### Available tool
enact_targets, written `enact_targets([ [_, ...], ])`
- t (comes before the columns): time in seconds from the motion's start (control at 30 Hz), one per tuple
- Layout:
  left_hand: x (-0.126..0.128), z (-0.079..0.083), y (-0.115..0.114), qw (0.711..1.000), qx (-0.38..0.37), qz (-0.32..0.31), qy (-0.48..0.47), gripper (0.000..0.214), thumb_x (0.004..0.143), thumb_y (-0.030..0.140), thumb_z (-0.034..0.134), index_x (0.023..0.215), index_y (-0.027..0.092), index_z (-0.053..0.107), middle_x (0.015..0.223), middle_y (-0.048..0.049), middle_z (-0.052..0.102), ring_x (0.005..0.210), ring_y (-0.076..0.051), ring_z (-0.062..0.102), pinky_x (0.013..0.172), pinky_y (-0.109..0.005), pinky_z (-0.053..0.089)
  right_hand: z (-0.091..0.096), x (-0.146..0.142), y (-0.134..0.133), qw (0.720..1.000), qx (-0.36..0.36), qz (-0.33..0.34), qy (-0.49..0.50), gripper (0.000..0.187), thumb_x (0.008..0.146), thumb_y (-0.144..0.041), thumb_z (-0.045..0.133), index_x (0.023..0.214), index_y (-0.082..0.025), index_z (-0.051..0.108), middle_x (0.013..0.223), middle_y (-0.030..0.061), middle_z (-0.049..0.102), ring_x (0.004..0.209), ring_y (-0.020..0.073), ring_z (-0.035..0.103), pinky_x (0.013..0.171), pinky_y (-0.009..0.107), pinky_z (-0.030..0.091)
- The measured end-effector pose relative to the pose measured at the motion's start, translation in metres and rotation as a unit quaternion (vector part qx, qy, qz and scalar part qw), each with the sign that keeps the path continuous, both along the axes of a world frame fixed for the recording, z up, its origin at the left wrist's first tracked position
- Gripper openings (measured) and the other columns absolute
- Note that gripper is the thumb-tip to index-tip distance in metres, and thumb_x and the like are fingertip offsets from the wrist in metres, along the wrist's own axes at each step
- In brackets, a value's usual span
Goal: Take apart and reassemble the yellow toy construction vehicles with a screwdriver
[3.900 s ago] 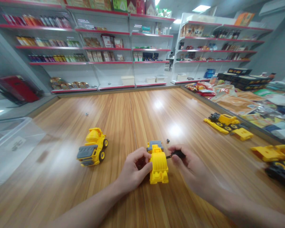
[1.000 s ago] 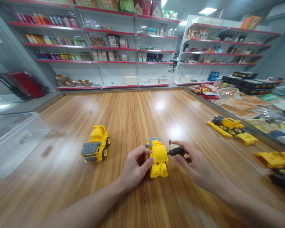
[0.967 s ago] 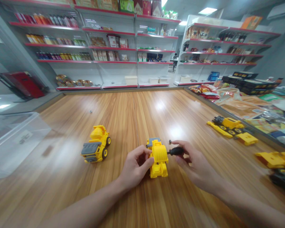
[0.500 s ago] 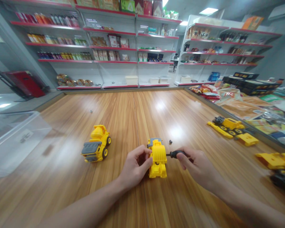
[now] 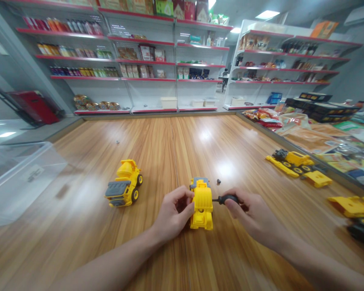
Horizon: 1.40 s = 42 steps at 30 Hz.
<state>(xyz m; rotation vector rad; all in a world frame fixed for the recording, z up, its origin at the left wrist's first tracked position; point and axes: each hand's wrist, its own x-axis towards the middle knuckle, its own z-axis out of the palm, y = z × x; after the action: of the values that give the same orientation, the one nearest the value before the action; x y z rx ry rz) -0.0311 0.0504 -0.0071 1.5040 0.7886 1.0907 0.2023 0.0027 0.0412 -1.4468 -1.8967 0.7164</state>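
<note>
A yellow toy truck (image 5: 202,202) with a grey front part stands on the wooden table in front of me. My left hand (image 5: 176,208) grips its left side between thumb and fingers. In my right hand (image 5: 248,208) is a black-handled screwdriver (image 5: 227,199), held level, its shaft pointing left. The tip meets the truck's right side; the exact contact spot is hidden. Just beyond the screwdriver lies a small dark piece (image 5: 219,181), perhaps a screw. A yellow toy cement mixer truck (image 5: 125,184) with a grey front stands to the left, apart from both hands.
At the left edge sits a clear plastic bin (image 5: 21,182). Yellow and black toy vehicle parts (image 5: 297,161) lie on the right, with another toy vehicle (image 5: 354,208) nearer. A tiny piece (image 5: 117,142) rests at the far left. Packaged goods (image 5: 309,137) lie beyond the right edge.
My right-hand fingers have shifted slightly on the screwdriver handle. The view has moved a little; the left hand still holds the truck.
</note>
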Motion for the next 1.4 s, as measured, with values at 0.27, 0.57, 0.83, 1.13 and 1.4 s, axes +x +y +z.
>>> enact_targets([
  [0.27,0.000,0.001,0.000,1.000,0.011,-0.004,0.007,0.028,0.081,0.039,0.072,0.093,0.014,0.068,0.085,-0.0059,0.067,0.071,-0.016,0.061,0.060,-0.024,0.047,-0.001,0.002,0.000,1.000,0.000,0.008,0.014,0.020,0.097,-0.035,0.050,0.105,-0.020,0.059,0.084,0.0027,0.063,0.070,0.0154,0.056,0.058,0.026,0.043],
  [0.57,-0.001,0.001,0.000,0.999,0.031,-0.002,0.019,0.028,0.082,0.039,0.070,0.094,0.014,0.068,0.081,-0.0050,0.065,0.069,-0.016,0.060,0.059,-0.025,0.047,-0.002,0.001,-0.001,1.000,-0.002,0.020,0.017,0.022,0.096,-0.032,0.051,0.115,-0.021,0.055,0.093,0.0036,0.064,0.075,0.0162,0.058,0.061,0.027,0.043],
  [0.83,0.000,0.003,-0.002,0.997,0.071,-0.006,0.042,0.025,0.085,0.038,0.067,0.093,0.015,0.066,0.075,-0.0032,0.062,0.066,-0.015,0.058,0.057,-0.024,0.044,0.004,0.002,-0.002,0.999,0.000,0.015,-0.043,0.022,0.098,-0.036,0.046,0.095,-0.020,0.061,0.067,-0.0023,0.054,0.058,0.0132,0.046,0.054,0.027,0.032],
  [1.13,0.003,0.009,-0.003,0.983,0.161,-0.016,0.088,0.011,0.084,0.025,0.068,0.080,0.014,0.068,0.068,-0.0020,0.055,0.062,-0.013,0.050,0.057,-0.024,0.038,0.010,-0.001,-0.003,0.998,0.016,0.054,-0.002,0.010,0.093,-0.020,0.045,0.095,-0.019,0.055,0.087,0.0029,0.060,0.076,0.0169,0.054,0.067,0.028,0.040],
  [1.4,-0.003,0.011,-0.008,0.967,0.238,-0.029,0.088,0.020,0.083,0.020,0.067,0.102,0.017,0.070,0.084,-0.0061,0.057,0.075,-0.016,0.055,0.065,-0.028,0.045,0.007,0.006,0.002,0.999,0.018,-0.001,-0.032,0.027,0.095,-0.021,0.038,0.074,-0.019,0.054,0.067,0.0000,0.056,0.063,0.0149,0.051,0.058,0.026,0.036],
])
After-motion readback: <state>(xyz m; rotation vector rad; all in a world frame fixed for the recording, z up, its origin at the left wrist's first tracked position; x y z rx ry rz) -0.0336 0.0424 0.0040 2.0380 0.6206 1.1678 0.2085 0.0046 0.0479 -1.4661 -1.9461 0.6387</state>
